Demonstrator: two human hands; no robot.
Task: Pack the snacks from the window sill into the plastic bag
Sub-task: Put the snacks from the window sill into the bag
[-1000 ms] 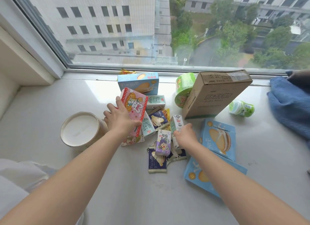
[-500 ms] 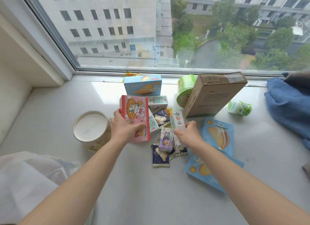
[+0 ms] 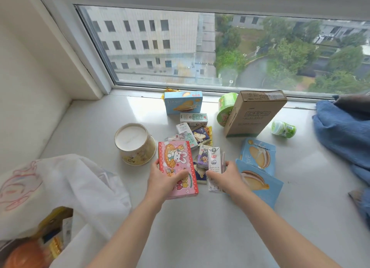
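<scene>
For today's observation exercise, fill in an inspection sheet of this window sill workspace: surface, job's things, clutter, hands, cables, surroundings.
Surface: pale window sill.
Job's things: pink rabbit box, white drink carton, loose snack packets, blue biscuit boxes; plastic bag lower left, partly filled.
Clutter: brown cardboard box, blue cloth.
Hands: left hand grips the pink rabbit box; right hand grips the white drink carton.
Cables: nothing seen.
Surroundings: window, buildings and trees outside.

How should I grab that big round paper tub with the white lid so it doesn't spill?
Probably by its side wall, one hand wrapping it from the near side. The paper tub stands nearly upright on the sill, with its flat white lid facing up and its wall narrowing downward, so grip high, just under the rim. Its near and left sides are free of other snacks.
</scene>
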